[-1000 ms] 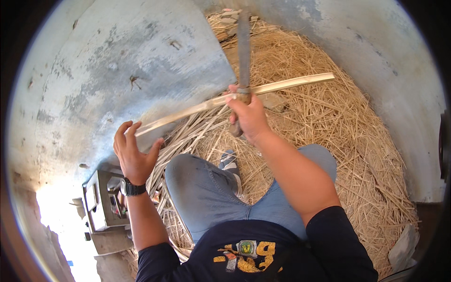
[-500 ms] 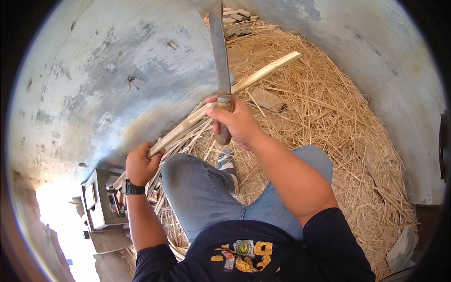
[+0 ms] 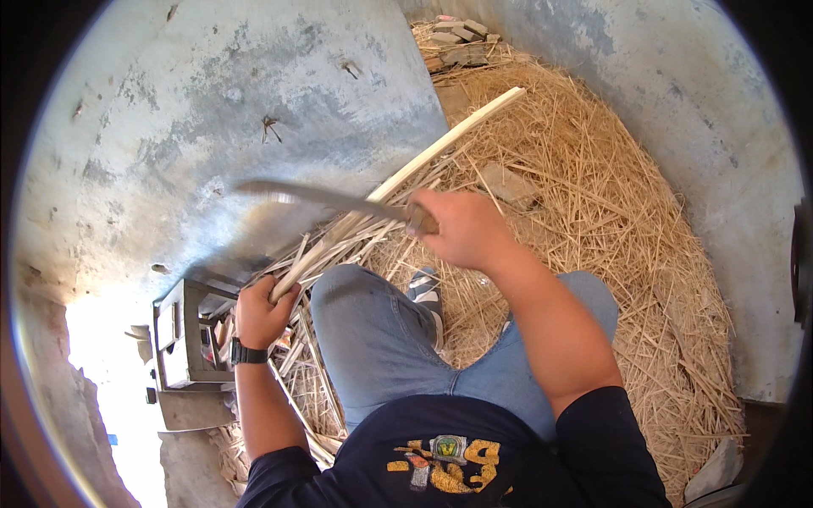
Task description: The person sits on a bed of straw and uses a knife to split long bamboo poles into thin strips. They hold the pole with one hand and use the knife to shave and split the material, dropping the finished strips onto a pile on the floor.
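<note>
My left hand (image 3: 265, 311) grips the near end of a long, pale split bamboo strip (image 3: 445, 144), which slants away up to the right past my knee. My right hand (image 3: 467, 227) is closed round the short wooden handle of a machete (image 3: 343, 201). Its blade points left, crosses over the strip and is blurred toward the tip. Whether the blade touches the strip I cannot tell. Beneath the strip, thin split pieces (image 3: 326, 322) lie in a loose heap beside my left leg.
Straw-like shavings (image 3: 584, 203) cover the floor, with a flat stone (image 3: 508, 184) among them. Bricks (image 3: 461, 38) are stacked at the far end. Worn grey walls (image 3: 195, 110) rise on both sides. A small wooden cabinet (image 3: 190, 360) stands at left, near a bright opening.
The machete has swung from upright to pointing left across the strip. My right hand has moved right and slightly down, off the strip; my left still holds its near end.
</note>
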Motion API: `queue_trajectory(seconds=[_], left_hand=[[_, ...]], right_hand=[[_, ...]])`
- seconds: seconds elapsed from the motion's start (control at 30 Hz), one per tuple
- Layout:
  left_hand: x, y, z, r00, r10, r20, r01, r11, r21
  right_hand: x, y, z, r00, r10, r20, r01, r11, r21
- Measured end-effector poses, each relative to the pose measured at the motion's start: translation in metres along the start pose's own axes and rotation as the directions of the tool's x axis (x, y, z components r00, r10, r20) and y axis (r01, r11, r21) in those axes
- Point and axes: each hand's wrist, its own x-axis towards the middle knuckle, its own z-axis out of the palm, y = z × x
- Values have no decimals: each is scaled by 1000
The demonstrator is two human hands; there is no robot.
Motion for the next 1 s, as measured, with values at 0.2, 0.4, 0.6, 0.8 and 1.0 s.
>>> queue_trajectory(seconds=[0.2,0.4,0.6,0.8,1.0], left_hand=[[-12,-13,9,982,61,-181,-54,998,45],[-21,-26,4,981,49,-187,-37,997,66],[-25,-40,-4,962,206,-177,-212,977,-14],[-30,-36,-5,950,243,-197,-235,970,64],[-35,-58,-6,958,168,-234,-156,985,70]], right_hand=[[-3,7,16,995,-99,17,101,990,-100],[2,19,-8,1000,0,-13,-1,996,-88],[0,26,-24,988,57,-145,-62,997,-36],[-2,27,-35,988,105,-115,-111,992,-55],[-3,27,-37,982,68,-174,-79,995,-62]])
